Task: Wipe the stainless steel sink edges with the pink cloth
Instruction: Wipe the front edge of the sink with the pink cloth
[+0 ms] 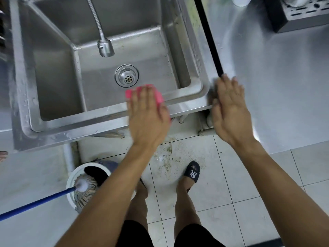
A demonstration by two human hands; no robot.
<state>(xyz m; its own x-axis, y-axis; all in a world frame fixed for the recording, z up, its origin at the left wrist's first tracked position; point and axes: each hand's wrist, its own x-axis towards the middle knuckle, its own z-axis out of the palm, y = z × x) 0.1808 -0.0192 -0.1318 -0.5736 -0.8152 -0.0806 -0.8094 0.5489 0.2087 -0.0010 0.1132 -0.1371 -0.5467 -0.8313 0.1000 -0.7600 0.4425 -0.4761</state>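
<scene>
On the sink (99, 120) front edge, the pink cloth (161, 97) is pressed by the flat left hand (148, 114); the right hand (229, 111) is laid flat, fingers straight, on the counter (284, 86).

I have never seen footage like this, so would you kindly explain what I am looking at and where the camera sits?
There is no machine here: a person wears one wide-angle camera on the head, looking down at both bare hands. The left hand presses a pink cloth flat onto the front edge of a stainless steel sink. The right hand rests open on the sink's right corner, beside a steel counter. A faucet hangs over the basin. Below, on the tiled floor, stands a mop in its bucket.
</scene>
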